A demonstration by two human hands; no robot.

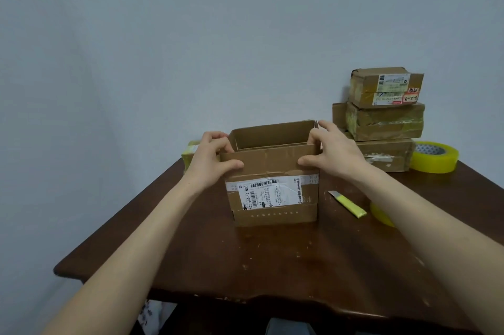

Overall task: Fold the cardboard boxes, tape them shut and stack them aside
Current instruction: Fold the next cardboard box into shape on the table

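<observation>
While the open cardboard box (272,198) is standing on the table (245,266), the left hand (210,160) and right hand (334,150) are gripping its opposite top corners, thumbs on the near flap, probably to fold it in; the taped boxes (381,122) and tape roll (433,156) are waiting far right.

Watching through the head camera from afar, I see of myself two arms, uncovered from the lower corners of the view to the wrists: a long, slender left forearm (152,239) and a matching right forearm (425,225). My left hand (210,160) and right hand (335,152) are bare too, with slim fingers. At the very bottom edge, between my arms, is a small patch of dark grey cloth (289,328), perhaps my trousers, though too little shows to tell.
</observation>
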